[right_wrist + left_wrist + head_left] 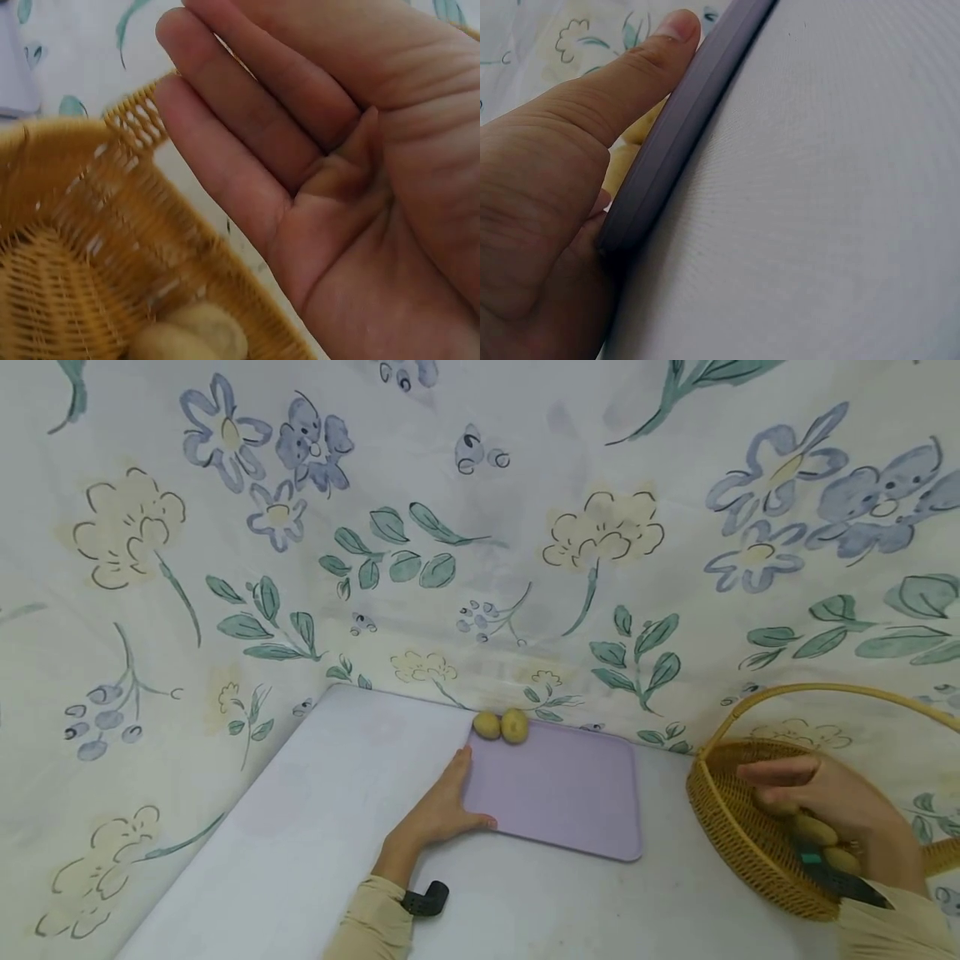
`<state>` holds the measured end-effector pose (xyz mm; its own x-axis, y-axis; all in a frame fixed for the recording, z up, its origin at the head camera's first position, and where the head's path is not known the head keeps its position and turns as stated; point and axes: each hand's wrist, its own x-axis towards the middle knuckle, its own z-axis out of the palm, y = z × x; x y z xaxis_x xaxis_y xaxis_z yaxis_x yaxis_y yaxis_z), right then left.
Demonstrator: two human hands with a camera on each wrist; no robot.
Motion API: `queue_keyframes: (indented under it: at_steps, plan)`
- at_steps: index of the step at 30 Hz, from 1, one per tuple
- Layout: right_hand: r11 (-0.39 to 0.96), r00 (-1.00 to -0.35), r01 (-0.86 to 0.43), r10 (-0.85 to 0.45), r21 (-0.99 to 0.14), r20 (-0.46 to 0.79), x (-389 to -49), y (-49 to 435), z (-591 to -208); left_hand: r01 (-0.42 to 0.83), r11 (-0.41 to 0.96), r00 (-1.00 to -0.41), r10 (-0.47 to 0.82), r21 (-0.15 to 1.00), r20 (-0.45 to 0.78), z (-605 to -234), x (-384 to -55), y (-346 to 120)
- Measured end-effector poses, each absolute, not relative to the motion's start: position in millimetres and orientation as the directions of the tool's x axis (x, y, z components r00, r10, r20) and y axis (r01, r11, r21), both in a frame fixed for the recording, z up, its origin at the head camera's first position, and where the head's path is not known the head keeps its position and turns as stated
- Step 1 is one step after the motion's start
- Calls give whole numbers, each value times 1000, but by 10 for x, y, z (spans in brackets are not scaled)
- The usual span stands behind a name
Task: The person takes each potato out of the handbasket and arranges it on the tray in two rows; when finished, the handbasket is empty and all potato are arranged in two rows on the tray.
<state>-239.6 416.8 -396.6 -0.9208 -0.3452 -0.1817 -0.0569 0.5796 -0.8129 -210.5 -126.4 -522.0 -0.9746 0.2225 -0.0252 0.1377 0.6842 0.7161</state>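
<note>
We spread our left hand (441,810) at the left end of the lilac tray (558,789), thumb wide of the fingers: the thumb lies straight against the tray's near edge, and the fingers reach along its left edge. Two potatoes (514,726) sit side by side, touching, in the tray's far left corner. To the right of the tray, well apart from it, stands a wicker basket (731,847) with an arched handle (825,688); more potatoes (816,832) lie inside, though we cannot count them all. Over that basket we hold our right hand (847,797) with its fingers loosely extended and its palm bare, gripping nothing that we can see. Under the tray spreads a white worktop (337,760), and behind the tray hangs a flowered cloth (510,585). Beige sleeves (375,918) cover our forearms.
</note>
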Motion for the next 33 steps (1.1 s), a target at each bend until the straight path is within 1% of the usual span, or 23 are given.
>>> queue_keyframes:
  at_steps: [7, 15, 19, 22, 27, 29, 30, 33]
  plan:
    - [551, -930, -184, -365, -814, -37, -2404, 4413, -4164, 152, 658, -973, 230, 737, -5, -5209, -2090, -1255]
    - [513, -935, -124, -346, -850, -73, -2429, 4544, -4287, 131, 679, -975, 220, 722, -31, -5229, -2097, -1261]
    - [519, -951, -51, -286, -853, -118, -2411, 4552, -4309, 128, 670, -975, 218, 731, -29, -5221, -2083, -1269]
    - [538, -954, -15, -261, -843, -149, -2402, 4553, -4309, 128, 666, -975, 219, 735, -28, -5217, -2073, -1274]
    - [638, -955, 32, -208, -770, -212, -2413, 4536, -4298, 127, 672, -977, 212, 729, -25, -5218, -2069, -1279]
    - [656, -958, 19, -205, -755, -202, -2423, 4530, -4300, 128, 671, -977, 211, 730, -22, -5220, -2071, -1281]
    - [645, -959, 12, -210, -764, -192, -2428, 4532, -4298, 130, 671, -977, 212, 730, -21, -5224, -2072, -1281]
    - [525, -958, -7, -249, -851, -146, -2427, 4529, -4293, 136, 668, -976, 218, 732, -17, -5235, -2081, -1278]
